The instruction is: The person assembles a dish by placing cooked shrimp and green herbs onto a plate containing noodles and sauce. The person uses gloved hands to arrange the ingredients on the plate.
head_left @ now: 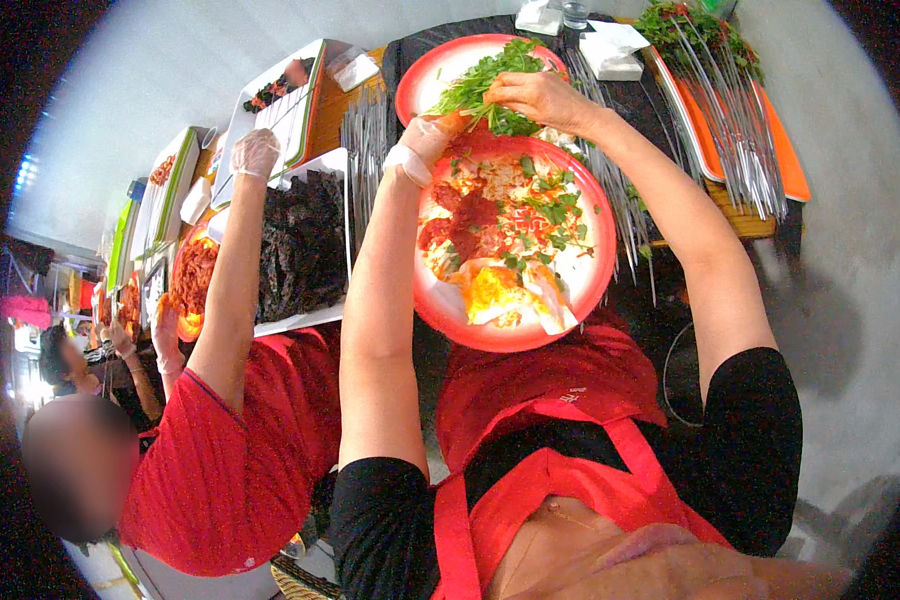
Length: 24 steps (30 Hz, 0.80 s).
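My left hand (pixel 429 142), in a clear glove with orange-stained fingers, is closed round the lower end of a bunch of leafy green herbs (pixel 485 82). At the other side of the bunch, my right hand (pixel 540 100) has its fingers pinched on the greens. Both hands are above the place where two red-rimmed round trays meet. The far tray (pixel 410 88) lies under the herbs. On the near tray (pixel 595 250) are red sauce (pixel 467 222), scattered green leaves (pixel 560 212) and a crumpled, orange-stained glove or plastic film (pixel 515 295).
Metal skewers (pixel 365 135) lie left of the trays, and more (pixel 735 120) rest on an orange-edged tray (pixel 785 150) at right. A white tray holds dark strips (pixel 305 240). Close on my left, a co-worker's gloved hand (pixel 255 153) reaches over a white tray (pixel 288 135).
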Each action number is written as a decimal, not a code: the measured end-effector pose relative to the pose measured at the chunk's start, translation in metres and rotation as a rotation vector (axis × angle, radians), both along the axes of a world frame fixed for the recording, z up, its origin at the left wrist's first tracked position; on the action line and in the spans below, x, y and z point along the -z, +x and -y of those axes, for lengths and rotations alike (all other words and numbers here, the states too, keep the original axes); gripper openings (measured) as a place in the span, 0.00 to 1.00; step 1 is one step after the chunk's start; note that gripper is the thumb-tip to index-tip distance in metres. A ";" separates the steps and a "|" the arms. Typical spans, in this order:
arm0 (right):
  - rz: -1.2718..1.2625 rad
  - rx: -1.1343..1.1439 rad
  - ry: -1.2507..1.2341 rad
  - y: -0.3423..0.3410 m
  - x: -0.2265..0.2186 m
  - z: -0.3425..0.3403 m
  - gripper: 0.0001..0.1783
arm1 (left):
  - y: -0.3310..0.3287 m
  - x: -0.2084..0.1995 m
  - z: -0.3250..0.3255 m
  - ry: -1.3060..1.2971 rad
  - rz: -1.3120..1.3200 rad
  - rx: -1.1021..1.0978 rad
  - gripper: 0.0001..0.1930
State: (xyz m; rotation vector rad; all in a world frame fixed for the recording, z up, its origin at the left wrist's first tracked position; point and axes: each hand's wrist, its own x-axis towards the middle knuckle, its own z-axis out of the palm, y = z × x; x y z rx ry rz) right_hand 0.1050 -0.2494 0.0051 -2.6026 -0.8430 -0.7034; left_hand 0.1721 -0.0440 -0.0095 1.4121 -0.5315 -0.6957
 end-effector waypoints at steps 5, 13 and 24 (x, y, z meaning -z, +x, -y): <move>0.065 0.001 -0.079 -0.002 0.003 0.001 0.13 | 0.002 0.016 0.010 -0.111 0.037 0.013 0.10; 0.085 -0.039 -0.101 -0.007 0.006 -0.006 0.15 | -0.003 0.027 0.016 -0.185 -0.132 -0.029 0.12; 0.387 -0.056 -0.358 -0.007 0.007 -0.007 0.16 | -0.004 0.023 0.014 -0.121 -0.217 0.094 0.11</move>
